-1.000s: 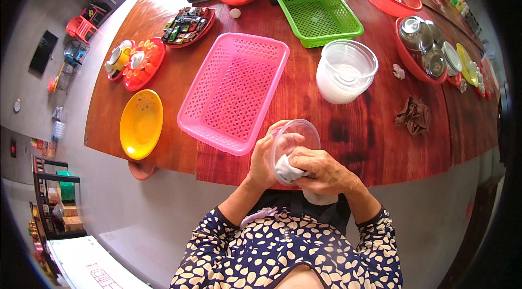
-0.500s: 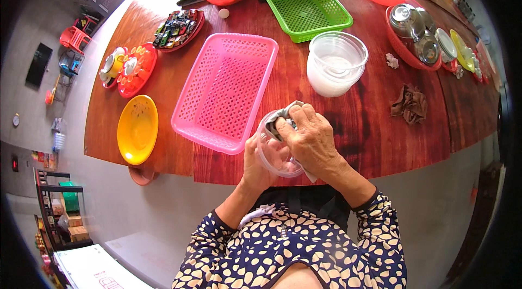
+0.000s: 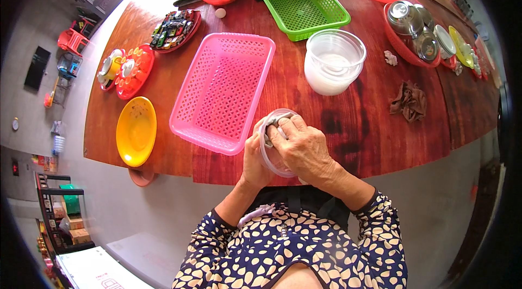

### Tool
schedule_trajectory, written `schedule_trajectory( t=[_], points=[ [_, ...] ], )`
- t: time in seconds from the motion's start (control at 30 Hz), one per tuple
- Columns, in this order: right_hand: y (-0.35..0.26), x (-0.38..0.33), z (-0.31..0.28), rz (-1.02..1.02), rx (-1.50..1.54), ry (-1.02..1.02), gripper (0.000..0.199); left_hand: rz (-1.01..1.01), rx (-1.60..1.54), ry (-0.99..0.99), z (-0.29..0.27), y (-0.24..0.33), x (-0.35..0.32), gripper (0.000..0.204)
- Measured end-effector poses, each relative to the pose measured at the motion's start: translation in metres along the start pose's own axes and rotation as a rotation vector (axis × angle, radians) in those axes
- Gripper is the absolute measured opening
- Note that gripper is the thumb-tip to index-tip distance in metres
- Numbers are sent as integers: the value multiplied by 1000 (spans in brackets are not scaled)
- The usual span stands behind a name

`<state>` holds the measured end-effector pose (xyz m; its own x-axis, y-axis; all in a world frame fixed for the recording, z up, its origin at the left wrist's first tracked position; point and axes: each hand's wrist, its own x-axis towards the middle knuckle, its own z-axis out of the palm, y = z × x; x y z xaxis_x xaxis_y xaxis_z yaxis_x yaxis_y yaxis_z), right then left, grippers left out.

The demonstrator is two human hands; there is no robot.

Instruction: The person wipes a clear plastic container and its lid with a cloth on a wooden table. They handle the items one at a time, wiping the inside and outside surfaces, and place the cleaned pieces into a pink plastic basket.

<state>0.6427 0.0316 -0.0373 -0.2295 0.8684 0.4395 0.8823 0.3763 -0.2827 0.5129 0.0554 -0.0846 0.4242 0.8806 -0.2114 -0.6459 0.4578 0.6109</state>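
Observation:
A clear round plastic container (image 3: 270,159) is held tilted near the table's front edge, its mouth facing my right hand. My left hand (image 3: 254,158) grips it from the left side and below. My right hand (image 3: 300,148) presses a greyish cloth (image 3: 270,130) inside the rim, with the fingers bent into the container; most of the cloth is hidden under them. Beyond my hands, a stack of similar clear containers (image 3: 333,74) stands on the table. To the left lies an empty pink perforated basket (image 3: 220,93).
A green basket (image 3: 302,6) stands farther back. On the left are a yellow plate (image 3: 136,132), a red tray of cups (image 3: 133,71) and a dish of toy cars (image 3: 174,29). A brown crumpled cloth (image 3: 408,101) and a red basket of metal bowls (image 3: 399,39) are at right.
My right hand has moved slightly left and down, its fingers going deeper into the container with the cloth. The container has turned a little, now seen more edge-on.

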Motion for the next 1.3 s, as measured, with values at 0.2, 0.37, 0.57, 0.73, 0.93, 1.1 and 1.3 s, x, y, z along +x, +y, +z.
schedule_trajectory(
  t=[0.2,0.37,0.57,0.73,0.93,1.1,1.3],
  points=[
    [4,-5,-6,80,84,-446,15,20,40,-54,-8,-4,-5,43],
    [14,-8,-18,150,667,-560,12,-27,89,-152,-4,-3,-2,47],
    [2,-9,5,796,1666,118,22,-27,80,-142,0,-8,0,49],
    [-9,-9,-15,464,1492,29,33,29,76,-167,9,7,-4,48],
    [-4,-9,-19,-173,868,64,36,36,-44,-278,16,16,-4,53],
    [5,-24,-35,-278,614,-91,31,0,53,-276,13,20,-4,56],
    [10,-22,-38,-192,800,-212,20,-55,167,-283,12,15,-6,61]
  ],
)
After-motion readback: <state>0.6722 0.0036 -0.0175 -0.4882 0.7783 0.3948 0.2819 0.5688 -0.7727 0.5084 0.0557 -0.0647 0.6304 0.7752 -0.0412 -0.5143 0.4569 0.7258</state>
